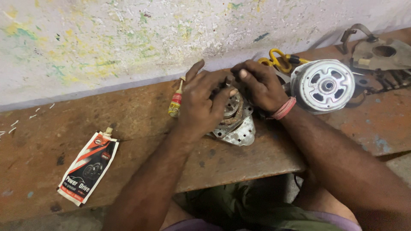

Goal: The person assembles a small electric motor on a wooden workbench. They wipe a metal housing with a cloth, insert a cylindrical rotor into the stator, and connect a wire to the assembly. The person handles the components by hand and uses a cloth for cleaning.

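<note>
Lower left of frame: flat grease pouch [88,167] on worn bench [38,128]. Left of centre: small glue bottle [176,101] leaning against wall. Centre: left hand [204,105], fingers curled over motor stator [234,122] on bench; right hand [259,85] closed on its upper edge. Right of centre: round motor housing [323,85], yellow-handled tool [280,60] behind. Upper right: metal bracket [379,53].

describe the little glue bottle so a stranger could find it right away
Start at the rusty brown bench below the paint-speckled wall. The small glue bottle lies just beside the left hand, on its outer side. It is yellow with a red label and thin nozzle, far smaller than the flat pouch nearer the bench edge.
</note>
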